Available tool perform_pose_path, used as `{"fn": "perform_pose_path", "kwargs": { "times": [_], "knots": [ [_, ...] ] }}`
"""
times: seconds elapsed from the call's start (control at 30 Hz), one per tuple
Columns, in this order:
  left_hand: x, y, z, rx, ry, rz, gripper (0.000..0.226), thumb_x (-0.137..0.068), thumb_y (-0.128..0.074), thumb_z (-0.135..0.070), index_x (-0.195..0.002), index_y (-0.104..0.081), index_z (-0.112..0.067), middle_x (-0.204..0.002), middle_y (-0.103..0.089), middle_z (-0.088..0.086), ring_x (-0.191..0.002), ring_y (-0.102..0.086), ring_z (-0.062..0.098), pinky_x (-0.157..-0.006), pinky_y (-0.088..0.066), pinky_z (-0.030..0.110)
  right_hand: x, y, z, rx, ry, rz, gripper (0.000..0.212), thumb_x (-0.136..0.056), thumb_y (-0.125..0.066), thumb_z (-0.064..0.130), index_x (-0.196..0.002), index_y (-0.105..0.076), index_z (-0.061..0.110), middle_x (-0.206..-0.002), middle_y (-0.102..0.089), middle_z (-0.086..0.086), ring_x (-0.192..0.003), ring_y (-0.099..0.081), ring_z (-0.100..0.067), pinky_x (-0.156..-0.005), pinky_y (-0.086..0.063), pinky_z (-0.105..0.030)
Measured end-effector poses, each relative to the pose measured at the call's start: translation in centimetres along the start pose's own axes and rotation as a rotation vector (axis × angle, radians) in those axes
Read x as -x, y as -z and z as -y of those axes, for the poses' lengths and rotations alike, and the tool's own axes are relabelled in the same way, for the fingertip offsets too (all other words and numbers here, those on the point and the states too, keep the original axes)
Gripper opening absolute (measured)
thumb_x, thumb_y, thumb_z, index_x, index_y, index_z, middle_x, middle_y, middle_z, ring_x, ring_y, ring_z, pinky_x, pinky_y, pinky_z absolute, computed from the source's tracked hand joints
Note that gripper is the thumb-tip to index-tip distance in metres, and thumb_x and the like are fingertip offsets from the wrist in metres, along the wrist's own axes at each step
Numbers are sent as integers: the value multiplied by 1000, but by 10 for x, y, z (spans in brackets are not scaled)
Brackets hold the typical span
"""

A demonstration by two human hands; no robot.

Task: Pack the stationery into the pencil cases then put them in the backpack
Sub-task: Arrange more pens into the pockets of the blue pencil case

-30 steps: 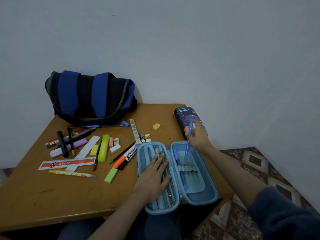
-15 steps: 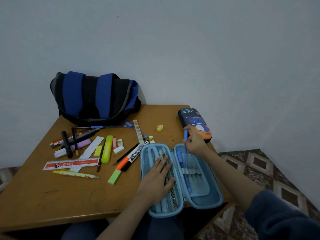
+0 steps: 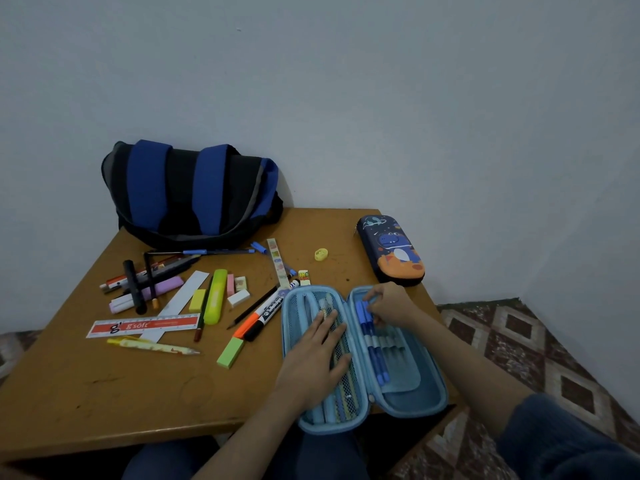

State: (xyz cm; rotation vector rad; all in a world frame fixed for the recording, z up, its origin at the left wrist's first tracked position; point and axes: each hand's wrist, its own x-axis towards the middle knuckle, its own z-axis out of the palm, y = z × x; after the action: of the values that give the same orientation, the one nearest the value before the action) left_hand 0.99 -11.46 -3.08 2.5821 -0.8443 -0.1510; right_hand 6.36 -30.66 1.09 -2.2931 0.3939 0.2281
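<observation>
Pencil case (image 3: 417,403) open on table (image 3: 104,393) — grey wall (image 3: 346,98), patterned floor (image 3: 519,341)

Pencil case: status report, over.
Left hand flat on open pencil case, mesh side. Right hand pinches blue pen in loops. Nothing in the way.

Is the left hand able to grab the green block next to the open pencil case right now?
Probably yes. The left hand lies flat and empty on the open pencil case, and the green block sits just beside it on the table, with nothing between them.
</observation>
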Motion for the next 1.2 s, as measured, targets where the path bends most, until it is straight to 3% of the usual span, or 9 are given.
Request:
{"fn": "perform_pose_path", "kwargs": {
  "times": [0.17,0.33,0.47,0.53,0.73,0.87,1.0,1.2],
  "knots": [
    [0,1,-1,19,8,-2,59,-98,-27,-51,-150,-11,-29,-157,9,-14,-142,16,3,-116,-18,27,4,0,2,23,-16,7,11,-88,-50,-5,-89,-55,5,-64,-54,-8,-38,-53,-9,-38,-46,-19],
    [2,17,2,176,44,-113,56,-98,-32,-47,-149,-15,-31,-157,5,-15,-144,3,5,-115,-13,27,1,1,5,176,44,-114,9,-85,-57,8,-91,-61,4,-68,-53,-1,-57,-49,-14,-53,-43,-24],
    [9,48,42,132,198,-271,54,-98,-36,-41,-148,-20,-28,-158,-5,-9,-145,-4,10,-118,-12,32,-4,-7,33,209,116,-194,26,-87,-55,12,-96,-65,-10,-93,-67,-23,-88,-62,-36,-70,-51,-39],
    [17,61,69,80,330,-322,54,-98,-38,-40,-148,-24,-27,-158,-7,-6,-145,-9,13,-117,-14,33,-7,-18,55,219,171,-236,23,-87,-53,11,-92,-68,-5,-94,-69,-20,-88,-64,-33,-75,-54,-40],
    [51,76,139,-127,546,-265,57,-99,-30,-44,-150,-16,-22,-159,-6,0,-146,-3,16,-119,-4,34,-25,-63,120,267,349,-190,18,-86,-54,8,-87,-71,3,-89,-71,-14,-85,-65,-27,-71,-53,-34],
    [62,68,151,-135,546,-258,57,-99,-24,-47,-150,-11,-25,-159,-9,-3,-146,-2,13,-117,0,31,-49,-94,152,339,407,-152,28,-85,-50,8,-104,-70,15,-105,-69,-9,-98,-62,-27,-81,-52,-33],
    [59,66,154,-105,532,-327,57,-98,-29,-47,-149,-15,-27,-158,-10,-3,-146,-4,12,-114,3,27,-70,-111,168,473,447,-143,36,-86,-50,7,-118,-64,16,-114,-66,-10,-106,-59,-30,-82,-47,-32],
    [57,65,156,-92,565,-342,58,-97,-29,-50,-149,-10,-32,-159,-3,-5,-146,0,12,-110,6,25,-101,-113,172,608,424,-161,31,-90,-49,11,-117,-63,10,-114,-63,-17,-104,-59,-35,-79,-47,-36]
  ]
}}
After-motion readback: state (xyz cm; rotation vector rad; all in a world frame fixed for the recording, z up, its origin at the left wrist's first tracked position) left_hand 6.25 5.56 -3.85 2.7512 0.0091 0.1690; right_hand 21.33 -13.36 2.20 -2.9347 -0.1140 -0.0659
